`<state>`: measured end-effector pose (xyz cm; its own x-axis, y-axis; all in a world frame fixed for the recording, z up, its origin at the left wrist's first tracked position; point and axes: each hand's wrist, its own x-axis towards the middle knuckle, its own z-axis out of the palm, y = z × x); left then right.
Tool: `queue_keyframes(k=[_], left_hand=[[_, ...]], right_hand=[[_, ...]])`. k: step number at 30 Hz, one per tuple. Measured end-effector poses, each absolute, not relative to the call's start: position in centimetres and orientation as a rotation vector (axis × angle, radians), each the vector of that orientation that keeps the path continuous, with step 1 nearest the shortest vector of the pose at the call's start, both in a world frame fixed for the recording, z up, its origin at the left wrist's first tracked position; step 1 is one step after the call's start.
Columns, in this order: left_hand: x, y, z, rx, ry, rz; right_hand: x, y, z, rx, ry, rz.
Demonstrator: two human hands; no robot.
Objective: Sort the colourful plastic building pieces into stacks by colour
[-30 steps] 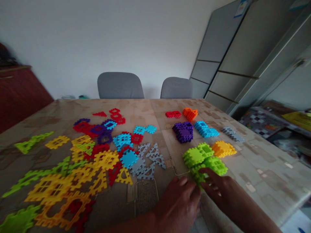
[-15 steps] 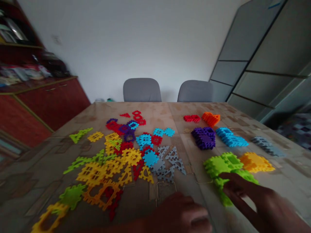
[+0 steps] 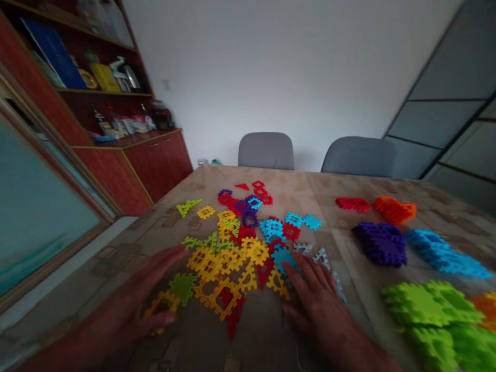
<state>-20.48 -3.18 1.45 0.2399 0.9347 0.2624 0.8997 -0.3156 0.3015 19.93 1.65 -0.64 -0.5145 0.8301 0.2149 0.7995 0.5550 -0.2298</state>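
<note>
Loose plastic interlocking tiles lie spread in a mixed pile on the table. My left hand (image 3: 135, 297) is open at the pile's left side, its thumb and fingers wide apart around a yellow frame tile (image 3: 160, 310) and near a green tile (image 3: 183, 288). On the right side my right hand (image 3: 320, 292) is open, fingers stretched over the grey tiles (image 3: 321, 257) and by a blue tile (image 3: 284, 257). I cannot tell whether its fingertips touch them. Between the hands are yellow tiles (image 3: 228, 258), an orange-yellow frame tile (image 3: 225, 298) and a red tile (image 3: 234, 318).
Sorted stacks stand on the right: lime green tiles (image 3: 422, 305), purple tiles (image 3: 382, 243), blue tiles (image 3: 445, 253), orange tiles (image 3: 395, 209) and red tiles (image 3: 352, 204). Two grey chairs (image 3: 266, 150) are behind the patterned table (image 3: 294, 188). A wooden cabinet (image 3: 158, 168) stands at left.
The view has turned left. My right hand has left the lime green stack and moved to the loose pile. My left hand has moved to the pile's left side and spread its fingers.
</note>
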Motion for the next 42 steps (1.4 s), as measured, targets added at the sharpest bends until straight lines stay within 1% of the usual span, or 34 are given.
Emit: queue_keyframes(k=[2, 5, 11, 15, 18, 22, 26, 30, 32, 35, 39, 42], left_hand=[[-20.9, -5.5, -0.6, 2.393, 1.720, 0.526], [-20.0, -6.6, -2.4, 2.451, 1.721, 0.458], [-15.2, -4.1, -2.2, 2.494, 1.602, 0.515], [-13.8, -0.8, -1.2, 2.425, 1.596, 0.731], [-14.7, 3.4, 0.8, 2.398, 1.607, 0.860], [-16.3, 9.5, 2.9, 2.433, 1.556, 0.845], [-16.7, 12.5, 1.8, 2.478, 1.471, 0.744], [-16.8, 12.2, -0.1, 2.498, 1.400, 0.697], [-16.9, 11.9, -0.3, 2.490, 1.389, 0.700], [-17.2, 11.8, 0.0, 2.472, 1.365, 0.702], [-16.7, 11.3, 0.5, 2.452, 1.343, 0.709], [-15.7, 10.6, 1.2, 2.450, 1.331, 0.711]], right_hand=[[20.0, 2.2, -2.9, -1.464, -2.408, 0.047], [20.0, 2.6, -4.5, -1.460, -2.404, 0.002], [17.5, 3.0, -4.0, -1.373, -2.470, 0.010], [17.2, 3.9, -3.2, -1.234, -2.445, 0.106], [17.7, 4.9, -2.3, -1.188, -2.347, 0.151], [17.1, 5.2, -1.6, -1.106, -2.328, 0.220], [16.2, 4.5, -1.7, -1.035, -2.443, 0.258], [16.2, 3.9, -1.2, -1.056, -2.452, 0.256], [16.1, 3.4, -0.6, -0.991, -2.482, 0.291], [15.4, 2.3, 0.3, -0.790, -2.637, 0.373], [14.0, 1.2, 0.4, -0.512, -2.831, 0.369], [13.7, 0.9, -0.1, -0.551, -2.801, 0.343]])
